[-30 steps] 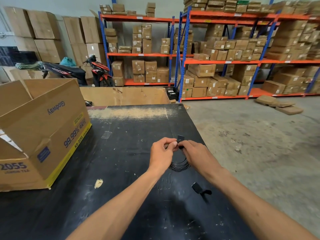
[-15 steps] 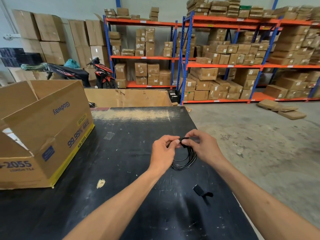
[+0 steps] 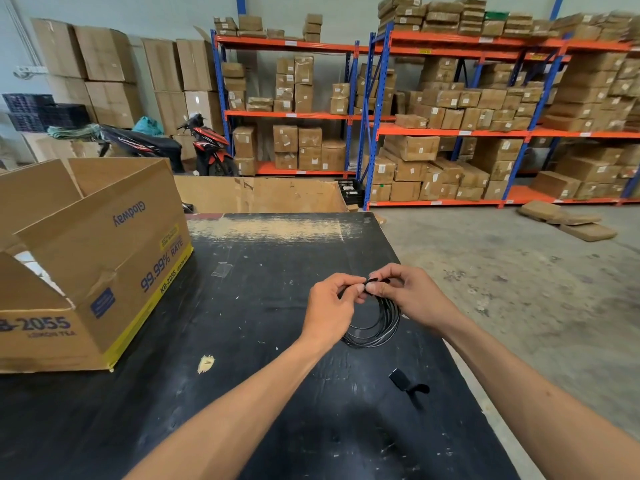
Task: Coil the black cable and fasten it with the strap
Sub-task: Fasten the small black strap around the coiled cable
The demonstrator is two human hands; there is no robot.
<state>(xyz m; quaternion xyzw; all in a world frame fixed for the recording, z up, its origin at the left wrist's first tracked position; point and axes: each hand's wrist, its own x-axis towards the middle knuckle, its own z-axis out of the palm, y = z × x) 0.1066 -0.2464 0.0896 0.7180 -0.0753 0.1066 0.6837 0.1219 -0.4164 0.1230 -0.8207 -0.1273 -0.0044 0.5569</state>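
Coiled cable point(image 3: 375, 327) hanging below and between left hand point(image 3: 330, 308) and right hand point(image 3: 412, 296), both pinching strap point(image 3: 375, 280) atop it, near tabletop's point(image 3: 277, 393) right edge.

Strap point(image 3: 375, 280) mostly hidden by fingertips point(image 3: 372, 289); cable point(image 3: 377, 327) top hidden behind both hands.

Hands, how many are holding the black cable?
2. The left hand and the right hand both pinch the top of the coiled black cable, above the black table. The strap is hidden between their fingertips.
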